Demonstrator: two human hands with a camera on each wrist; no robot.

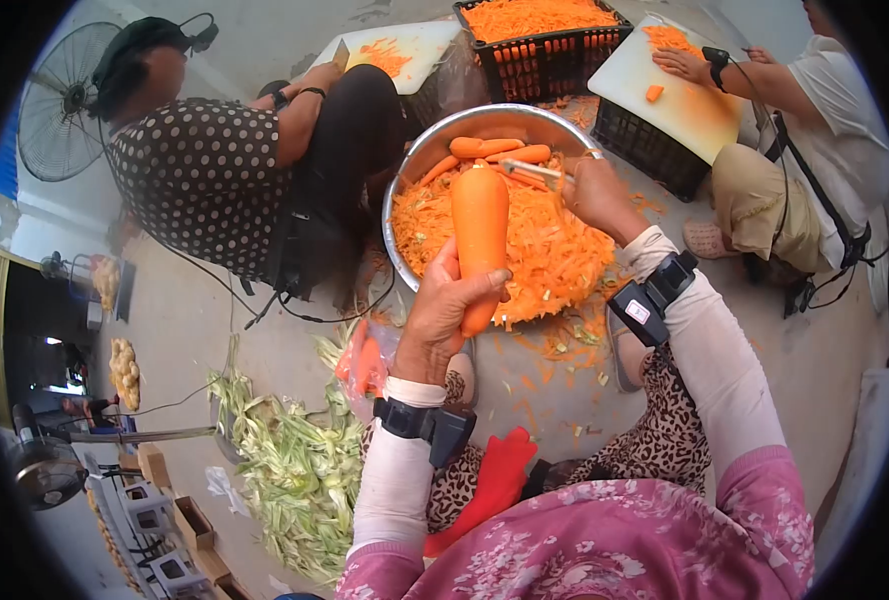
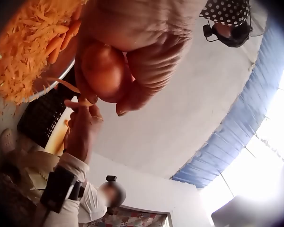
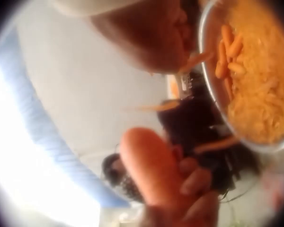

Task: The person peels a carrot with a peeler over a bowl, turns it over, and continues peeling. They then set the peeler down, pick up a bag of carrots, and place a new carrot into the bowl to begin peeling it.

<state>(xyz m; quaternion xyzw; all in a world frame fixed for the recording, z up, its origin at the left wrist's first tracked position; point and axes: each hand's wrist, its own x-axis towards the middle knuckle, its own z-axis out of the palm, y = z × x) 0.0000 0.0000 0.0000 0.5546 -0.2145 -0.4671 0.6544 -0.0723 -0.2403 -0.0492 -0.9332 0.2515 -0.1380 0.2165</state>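
Note:
A large orange carrot (image 1: 481, 225) stands nearly upright in the head view, its lower part gripped by my left hand (image 1: 443, 305). The left wrist view has the carrot's rounded end (image 2: 106, 71) between the curled fingers and thumb. My right hand (image 1: 605, 195) is curled round a thin light-handled tool (image 1: 530, 168), held to the right of the carrot's upper end and apart from it. Both are over a metal basin (image 1: 397, 240) holding orange peelings (image 1: 555, 250) and several whole carrots (image 1: 485, 147). Strips of peel (image 3: 217, 144) hang blurred in the right wrist view.
Two people sit across, one in a dotted shirt (image 1: 205, 150), one in a white shirt (image 1: 835, 90), beside cutting boards (image 1: 700, 110). A black crate (image 1: 555, 65) of carrots is behind the basin. Green husks (image 1: 300, 480) and a plastic bag (image 1: 370, 365) lie at left; a red glove (image 1: 495, 485) rests on the lap.

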